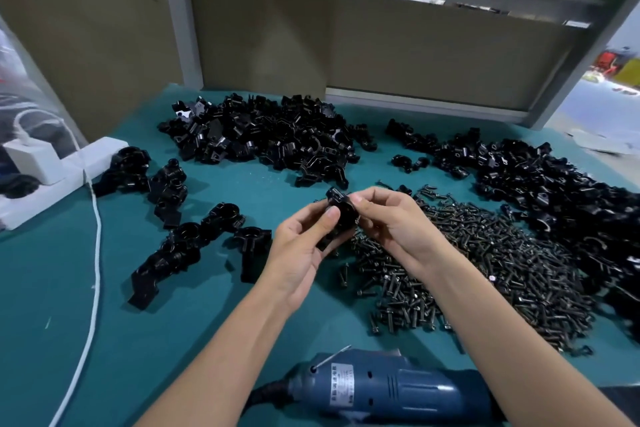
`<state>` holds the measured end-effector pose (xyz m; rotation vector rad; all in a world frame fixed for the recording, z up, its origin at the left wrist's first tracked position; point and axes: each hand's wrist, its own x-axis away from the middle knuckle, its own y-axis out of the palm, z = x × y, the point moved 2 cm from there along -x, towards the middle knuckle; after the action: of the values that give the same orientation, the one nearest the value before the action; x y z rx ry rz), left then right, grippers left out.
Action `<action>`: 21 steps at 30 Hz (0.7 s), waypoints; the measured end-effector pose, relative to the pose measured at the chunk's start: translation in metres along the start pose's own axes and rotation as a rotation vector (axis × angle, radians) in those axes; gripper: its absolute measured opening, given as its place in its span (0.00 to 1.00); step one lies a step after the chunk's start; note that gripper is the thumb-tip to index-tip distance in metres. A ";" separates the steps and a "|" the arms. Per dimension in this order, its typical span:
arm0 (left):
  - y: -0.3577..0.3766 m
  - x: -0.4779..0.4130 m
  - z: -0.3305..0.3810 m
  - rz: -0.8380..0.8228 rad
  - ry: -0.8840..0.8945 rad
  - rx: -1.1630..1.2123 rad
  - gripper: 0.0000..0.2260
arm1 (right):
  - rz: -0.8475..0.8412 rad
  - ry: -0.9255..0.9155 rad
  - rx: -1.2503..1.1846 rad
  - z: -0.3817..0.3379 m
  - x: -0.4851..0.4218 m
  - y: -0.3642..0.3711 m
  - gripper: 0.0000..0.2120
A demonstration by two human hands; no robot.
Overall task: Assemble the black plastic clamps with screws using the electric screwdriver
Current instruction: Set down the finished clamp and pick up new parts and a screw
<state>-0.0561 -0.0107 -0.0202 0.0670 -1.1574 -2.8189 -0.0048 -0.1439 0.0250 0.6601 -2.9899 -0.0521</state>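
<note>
The left grip [301,250] and right grip [391,222] both pinch one black clamp [341,215] above the table [207,305], likely aligning its halves for a screw. The screws [485,260] lie just beside, under the right wrist; the screwdriver [388,388] rests nearest the person, within reach.

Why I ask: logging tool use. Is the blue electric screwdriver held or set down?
Set down: blue electric screwdriver lies on the teal table; left hand and right hand hold a black plastic clamp.

The left hand [304,250] and right hand [388,222] are bare, like both forearms [225,357], with short, plain fingernails [333,212].
</note>
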 end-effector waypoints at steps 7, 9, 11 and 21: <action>-0.005 -0.003 -0.003 0.038 -0.004 -0.029 0.15 | 0.026 -0.185 0.199 0.004 0.003 0.001 0.08; -0.007 -0.004 -0.003 0.051 -0.006 -0.037 0.13 | 0.046 -0.236 0.313 0.005 0.003 0.001 0.12; -0.007 -0.005 -0.003 0.049 -0.008 -0.033 0.15 | 0.071 -0.269 0.381 0.006 0.002 0.000 0.13; -0.009 -0.006 -0.004 0.061 -0.003 -0.079 0.11 | 0.026 -0.300 0.405 0.013 -0.001 -0.005 0.15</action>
<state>-0.0510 -0.0061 -0.0293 0.0218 -1.0291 -2.8086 -0.0031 -0.1483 0.0117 0.7004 -3.3298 0.5142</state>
